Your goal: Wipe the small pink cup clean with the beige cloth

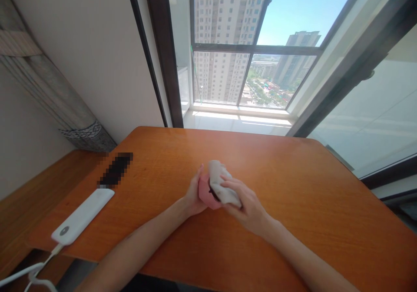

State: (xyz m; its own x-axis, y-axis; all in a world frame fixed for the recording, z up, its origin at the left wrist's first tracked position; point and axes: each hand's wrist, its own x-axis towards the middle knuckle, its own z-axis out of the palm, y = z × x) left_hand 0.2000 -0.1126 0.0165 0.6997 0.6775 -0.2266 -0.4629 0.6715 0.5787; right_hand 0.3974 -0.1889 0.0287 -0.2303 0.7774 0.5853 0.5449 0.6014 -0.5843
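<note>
Orange-brown wood of the table [293, 205] fills my view, with a white power bank [83, 216] well off to my left. Near the middle, my right hand [249, 207] grips a pale cloth [221, 185], pressing it onto the pink round object [206, 194] that my left hand [192, 196] clasps.

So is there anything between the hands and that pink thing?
Yes, on one side: a pale cloth lies between the right hand and the pink thing, draped over it. The left hand cups the pink thing directly, with nothing between.
</note>
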